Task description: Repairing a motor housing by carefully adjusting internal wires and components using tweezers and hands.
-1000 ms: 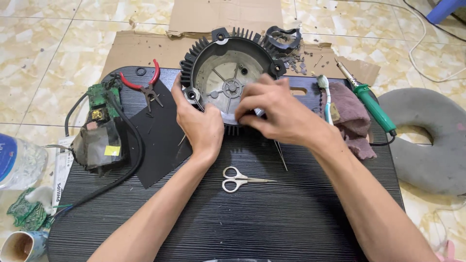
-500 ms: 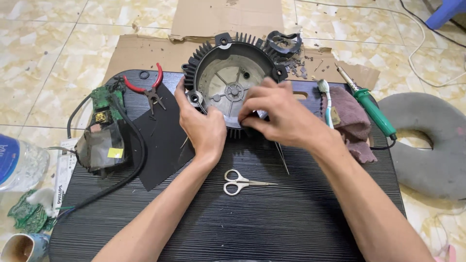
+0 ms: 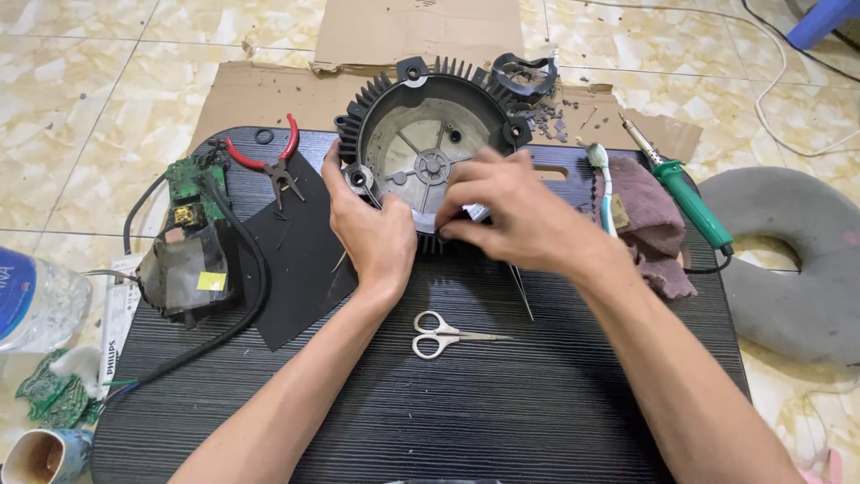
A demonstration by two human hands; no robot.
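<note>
Both hands met at the finned round housing's (image 3: 430,134) six o'clock rim. Left hand (image 3: 374,235) gripped its rim at eight o'clock; right hand (image 3: 520,215) pinched a white strip (image 3: 425,221) there

black ribbed tabletop (image 3: 502,421) with scissors (image 3: 445,333), pliers (image 3: 271,161), finned housing (image 3: 430,134)

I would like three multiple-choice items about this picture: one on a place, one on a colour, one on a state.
1. Where do the scissors lie?
A. on the black board, between the forearms
B. inside the round finned housing
C. on the grey cushion

2. What colour are the pliers' handles?
A. blue
B. red
C. yellow

3. How is the soldering iron?
A. held by the right hand
B. held by the left hand
C. lying unheld

Answers: 1 A, they rest on the board below the hands; 2 B, the grips are red; 3 C, both hands are at the housing.
</note>
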